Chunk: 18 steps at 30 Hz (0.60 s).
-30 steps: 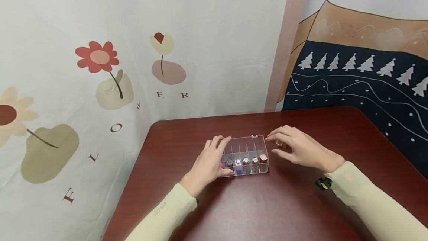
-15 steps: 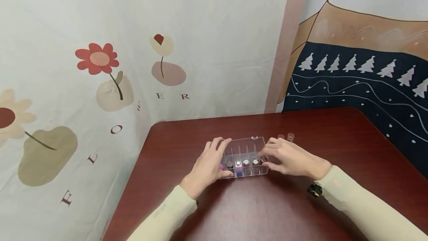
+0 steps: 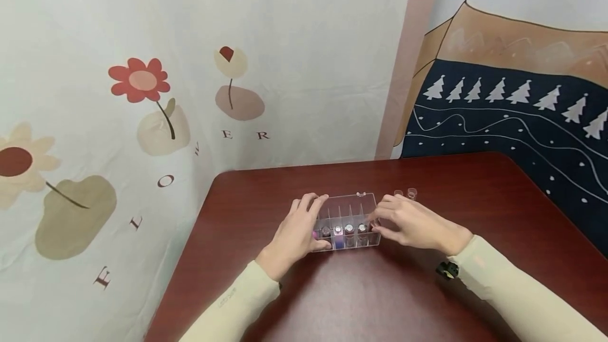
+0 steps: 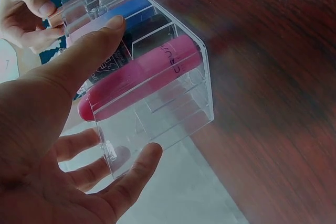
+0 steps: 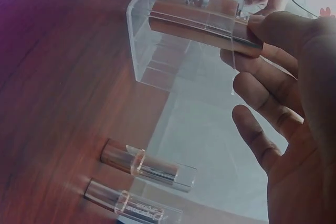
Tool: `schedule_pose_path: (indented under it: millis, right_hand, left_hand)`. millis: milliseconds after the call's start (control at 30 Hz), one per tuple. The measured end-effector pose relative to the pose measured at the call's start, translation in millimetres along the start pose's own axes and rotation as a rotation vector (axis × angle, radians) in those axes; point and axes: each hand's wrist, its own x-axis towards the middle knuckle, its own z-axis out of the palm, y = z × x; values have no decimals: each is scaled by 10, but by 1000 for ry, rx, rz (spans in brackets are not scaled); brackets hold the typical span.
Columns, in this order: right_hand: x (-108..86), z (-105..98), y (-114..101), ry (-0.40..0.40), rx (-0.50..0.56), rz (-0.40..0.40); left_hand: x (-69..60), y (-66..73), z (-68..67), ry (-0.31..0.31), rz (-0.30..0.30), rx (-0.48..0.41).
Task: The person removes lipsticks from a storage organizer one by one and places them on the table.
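A clear divided acrylic organizer (image 3: 345, 201) stands on the table, with cosmetic tubes upright in its front row. My left hand (image 3: 294, 227) grips its left end, thumb on the front and fingers round the side. By that thumb are a pink tube (image 4: 144, 77), a dark tube and a purple-blue tube (image 3: 338, 237). At the right end, my right hand (image 3: 412, 221) pinches the top of a copper lipstick tube (image 5: 197, 22), whose lower part sits inside the end compartment. The right wrist view shows the thumb and forefinger on the tube, the other fingers apart from it.
Two clear-capped lipstick tubes (image 5: 152, 166) stand on the dark red table (image 3: 361, 300) behind my right hand, partly hidden in the head view. A printed cloth (image 3: 304, 67) hangs along the table's far and left edges.
My right hand has moved left from beside the organizer to its right end compartment, and its fingertips now pinch the copper tube. The left hand keeps its hold on the organizer.
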Motion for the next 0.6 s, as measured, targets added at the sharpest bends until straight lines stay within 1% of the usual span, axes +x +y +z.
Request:
schedule_pose_path:
  millis: [233,333,500,600]
  right_hand:
    - [-12,-43,-14,32,8,-9]
    - [5,-76,-9,51,-3,-8]
    - [22,-137,5,83,-11,1]
    - [14,-173,12,93,-14,-2]
  left_hand:
    - [-21,-4,46,-32,-10,-7]
    - [-14,-6,33,-25,-9,0]
    - [13,-11,6,6,10,9]
    - [7,-12,6,3,13,12]
